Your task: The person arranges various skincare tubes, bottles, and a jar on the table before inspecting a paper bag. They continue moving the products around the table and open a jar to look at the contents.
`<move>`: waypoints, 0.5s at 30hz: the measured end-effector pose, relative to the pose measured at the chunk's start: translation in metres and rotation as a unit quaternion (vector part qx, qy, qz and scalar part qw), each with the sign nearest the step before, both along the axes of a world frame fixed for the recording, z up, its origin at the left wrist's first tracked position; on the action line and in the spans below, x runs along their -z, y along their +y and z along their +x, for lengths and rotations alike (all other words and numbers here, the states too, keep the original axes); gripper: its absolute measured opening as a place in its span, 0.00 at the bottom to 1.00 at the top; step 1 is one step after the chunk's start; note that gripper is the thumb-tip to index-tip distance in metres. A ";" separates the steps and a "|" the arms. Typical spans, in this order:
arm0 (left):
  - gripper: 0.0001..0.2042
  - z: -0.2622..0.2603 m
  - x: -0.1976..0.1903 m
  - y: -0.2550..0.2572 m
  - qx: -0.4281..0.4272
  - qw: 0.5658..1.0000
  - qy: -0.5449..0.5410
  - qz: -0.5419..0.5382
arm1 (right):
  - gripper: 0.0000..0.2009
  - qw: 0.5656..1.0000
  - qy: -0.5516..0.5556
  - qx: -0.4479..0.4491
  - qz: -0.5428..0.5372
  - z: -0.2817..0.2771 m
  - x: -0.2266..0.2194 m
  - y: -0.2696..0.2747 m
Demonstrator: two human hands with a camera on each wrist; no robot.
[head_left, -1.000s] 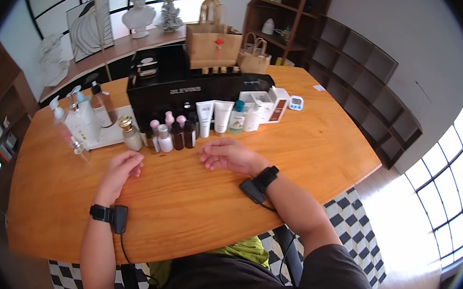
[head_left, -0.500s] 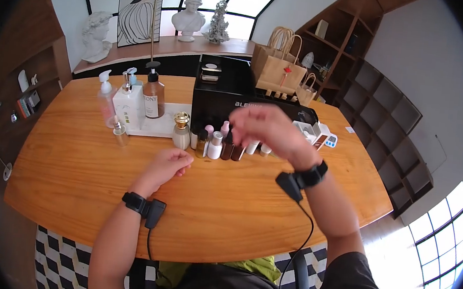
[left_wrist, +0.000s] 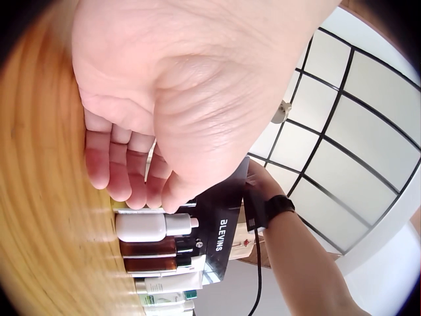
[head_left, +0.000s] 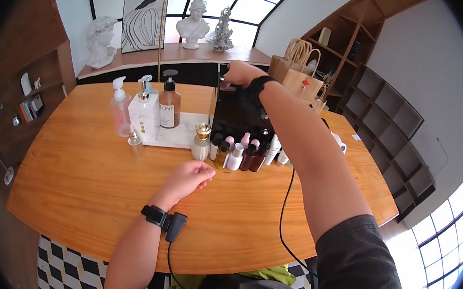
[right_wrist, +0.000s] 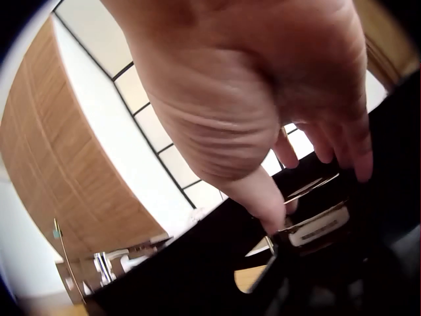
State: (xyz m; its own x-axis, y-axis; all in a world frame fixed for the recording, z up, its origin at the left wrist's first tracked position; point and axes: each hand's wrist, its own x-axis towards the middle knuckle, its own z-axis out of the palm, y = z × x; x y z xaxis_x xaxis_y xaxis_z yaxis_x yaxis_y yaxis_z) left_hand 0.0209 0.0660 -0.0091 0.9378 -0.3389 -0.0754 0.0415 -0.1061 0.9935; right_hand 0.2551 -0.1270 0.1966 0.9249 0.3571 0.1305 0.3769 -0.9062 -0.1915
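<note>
Right hand (head_left: 242, 74) reaches over the far left part of the black box (head_left: 240, 112); its fingers are partly hidden. Thumb and one fingertip are close together at the left end of the glossy case (right_wrist: 319, 227), dark and blurred beneath; grip cannot be determined. Left hand (head_left: 186, 179), loosely curled, rests on the table (head_left: 99, 187) near the gold-capped bottle (head_left: 201, 144).

Head view: the lettering (head_left: 265, 116) on the black box (head_left: 240, 112) is mostly hidden by the right forearm (head_left: 304, 146). 2 wrist views: the left hand (left_wrist: 171, 92) and right hand (right_wrist: 247, 92) are cut off above.
</note>
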 end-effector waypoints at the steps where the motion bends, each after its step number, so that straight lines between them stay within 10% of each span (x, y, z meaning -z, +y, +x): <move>1: 0.13 0.001 0.003 0.000 0.009 1.000 -0.006 -0.005 | 0.31 0.999 0.010 0.022 -0.023 0.012 0.003 0.000; 11: 0.14 -0.001 -0.001 -0.002 0.006 1.000 -0.025 0.012 | 0.39 0.992 0.074 0.026 -0.098 0.007 -0.005 0.000; 15: 0.14 0.000 0.000 -0.003 0.003 1.000 -0.017 0.016 | 0.28 0.988 0.082 0.039 -0.126 0.006 -0.009 0.006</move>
